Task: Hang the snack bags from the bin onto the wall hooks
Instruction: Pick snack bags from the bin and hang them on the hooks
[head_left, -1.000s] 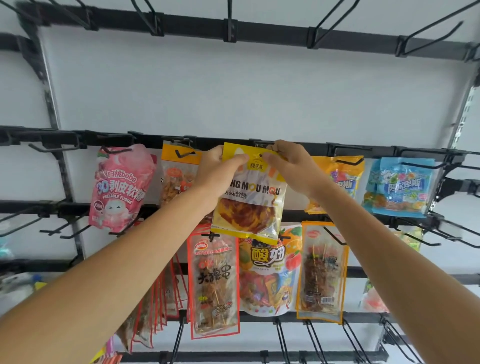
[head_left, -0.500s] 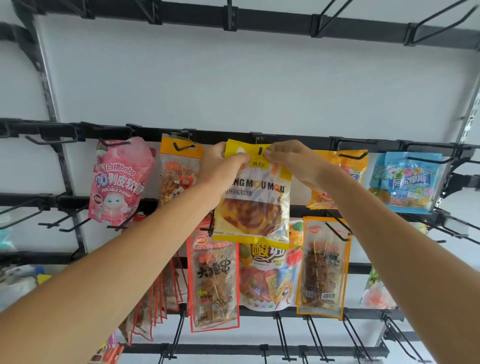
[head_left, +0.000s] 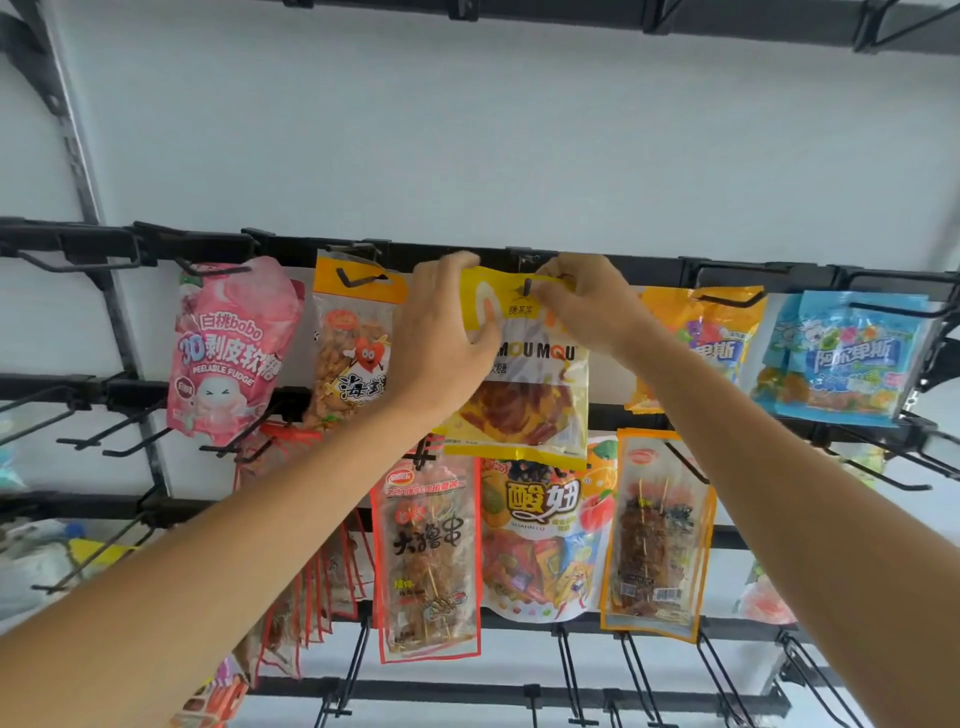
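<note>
Head view, catalogue of what is in frame.

1. Left hand (head_left: 441, 332): raised to the rack, curled round the upper left part of the yellow snack bag (head_left: 524, 410). The thumb lies across the front of the bag and the fingers go behind its top edge.
2. Right hand (head_left: 587, 306): raised beside the left, pinching the top strip of the same bag just right of its hang hole. Fingertips are bunched together on the strip.
3. Yellow snack bag: held between both hands, upright and facing the camera, with its top edge against the black rail (head_left: 649, 267). A dark hook (head_left: 527, 287) tip shows at the hang hole, between the two grips. How far the bag sits on the hook cannot be told.
4. Left of the grip, on the same rail: an orange-topped bag (head_left: 353, 353) just beside the left hand, then a pink bag (head_left: 228, 348) further out. Both hang from hooks.
5. Right of the grip, on the same rail: an orange bag (head_left: 722, 332), partly behind the right forearm, then a blue bag (head_left: 847, 358) further out.
6. Below the grip, on the next rail down: a red-edged skewer bag (head_left: 431, 556), a yoghurt sweet bag (head_left: 540, 535) and an orange-edged skewer bag (head_left: 660, 535), side by side. The yellow snack bag's lower edge overlaps the top of the middle one.
7. Far left of the grip: bare hooks (head_left: 78, 260) stick out from the rails.
8. Above the grip: white wall (head_left: 467, 130).
</note>
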